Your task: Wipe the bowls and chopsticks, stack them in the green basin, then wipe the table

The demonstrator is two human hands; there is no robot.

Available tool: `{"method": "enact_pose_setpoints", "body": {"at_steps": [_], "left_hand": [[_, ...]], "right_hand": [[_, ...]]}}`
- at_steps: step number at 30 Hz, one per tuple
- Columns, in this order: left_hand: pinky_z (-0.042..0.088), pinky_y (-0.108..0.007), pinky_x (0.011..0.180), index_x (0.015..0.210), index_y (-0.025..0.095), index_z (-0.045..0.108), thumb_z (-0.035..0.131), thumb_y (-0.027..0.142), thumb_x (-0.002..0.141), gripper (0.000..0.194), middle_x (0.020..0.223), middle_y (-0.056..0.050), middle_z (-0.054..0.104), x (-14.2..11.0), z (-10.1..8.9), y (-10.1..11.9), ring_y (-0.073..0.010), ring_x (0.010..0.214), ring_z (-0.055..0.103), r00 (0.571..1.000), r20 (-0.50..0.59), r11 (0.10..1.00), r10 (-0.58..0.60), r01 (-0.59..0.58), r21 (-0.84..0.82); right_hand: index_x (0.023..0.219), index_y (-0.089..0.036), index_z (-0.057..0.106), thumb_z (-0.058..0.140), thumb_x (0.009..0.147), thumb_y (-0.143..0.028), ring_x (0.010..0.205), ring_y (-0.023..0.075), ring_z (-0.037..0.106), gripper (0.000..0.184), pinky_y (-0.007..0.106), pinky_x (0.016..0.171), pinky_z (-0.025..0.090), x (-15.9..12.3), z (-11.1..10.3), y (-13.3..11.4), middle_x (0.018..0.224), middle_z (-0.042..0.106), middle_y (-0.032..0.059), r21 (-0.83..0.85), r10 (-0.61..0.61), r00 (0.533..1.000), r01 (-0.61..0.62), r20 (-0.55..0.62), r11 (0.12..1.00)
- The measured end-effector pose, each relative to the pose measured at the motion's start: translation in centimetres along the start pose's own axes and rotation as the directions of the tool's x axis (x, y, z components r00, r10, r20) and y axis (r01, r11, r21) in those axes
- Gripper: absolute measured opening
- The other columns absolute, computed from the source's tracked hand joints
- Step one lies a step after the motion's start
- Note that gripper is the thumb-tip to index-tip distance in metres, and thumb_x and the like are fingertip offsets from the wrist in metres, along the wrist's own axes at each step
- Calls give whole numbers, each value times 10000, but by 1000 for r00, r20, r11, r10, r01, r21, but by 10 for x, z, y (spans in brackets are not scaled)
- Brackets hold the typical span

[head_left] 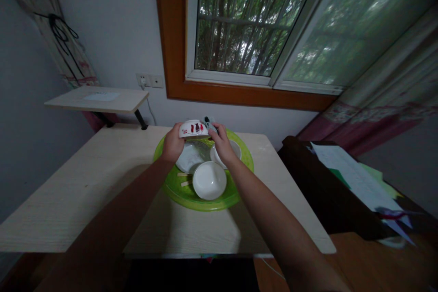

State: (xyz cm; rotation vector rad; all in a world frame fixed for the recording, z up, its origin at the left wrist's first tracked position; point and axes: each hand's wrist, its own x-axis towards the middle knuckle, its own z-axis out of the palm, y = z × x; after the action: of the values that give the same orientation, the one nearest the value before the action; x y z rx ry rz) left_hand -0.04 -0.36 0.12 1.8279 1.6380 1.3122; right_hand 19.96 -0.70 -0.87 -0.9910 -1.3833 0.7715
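My left hand (173,143) grips the left side of a white bowl (195,128) with red and dark figures on its outside. The bowl is tilted and held above a green plastic tray or basin (205,205). At the bowl's right side, my right hand (221,143) is closed on a small grey cloth-like piece (209,124) with a dark patch, touching the bowl. Below, in the green tray, stand a white bowl (209,181), another white bowl (234,148) partly hidden by my right hand, and a white plate (191,159). Light wooden sticks (185,174) show beside the front bowl.
The tray stands on a pale wooden table (102,182). A small raised shelf (99,96) with a paper on it is at the back left. Behind are wall sockets (149,80) and a window (246,23). Papers (356,171) lie on a dark piece of furniture to the right.
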Motion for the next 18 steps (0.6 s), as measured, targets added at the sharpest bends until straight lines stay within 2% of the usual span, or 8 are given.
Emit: {"method": "enact_pose_setpoints", "body": {"at_steps": [3,9,14,18], "left_hand": [[519,-308,923,1225,208,653,562,26,779,490,1135,-81,763,0,0,-1,-230,1026,689,1000,-3,1000,8,-8,-7],[516,-305,935,1227,211,652,540,18,772,507,1144,-70,758,0,1,-5,-223,1036,678,999,-6,998,48,-48,-49],[515,-310,944,1220,205,650,539,15,758,513,1137,-74,758,0,0,-4,-228,1039,675,999,-1,999,40,-40,-34],[521,-298,909,1213,211,652,529,11,755,515,1114,-70,761,0,1,-5,-221,1015,681,999,-11,998,45,-45,-37]], "right_hand": [[1159,-306,610,630,881,-500,1178,252,513,340,393,917,516,0,0,-1,1222,546,52,34,27,1000,-27,15,999],[1158,-302,596,499,913,-488,1148,245,519,322,352,840,518,0,0,-5,1207,572,48,97,87,996,-90,32,991],[1151,-307,595,559,884,-441,1152,236,518,301,333,842,522,-2,0,-8,1206,584,40,56,66,997,-68,37,996],[1170,-304,589,564,904,-470,1160,243,525,314,361,886,518,-3,-1,-7,1219,592,46,-22,9,999,-8,41,1000]]}}
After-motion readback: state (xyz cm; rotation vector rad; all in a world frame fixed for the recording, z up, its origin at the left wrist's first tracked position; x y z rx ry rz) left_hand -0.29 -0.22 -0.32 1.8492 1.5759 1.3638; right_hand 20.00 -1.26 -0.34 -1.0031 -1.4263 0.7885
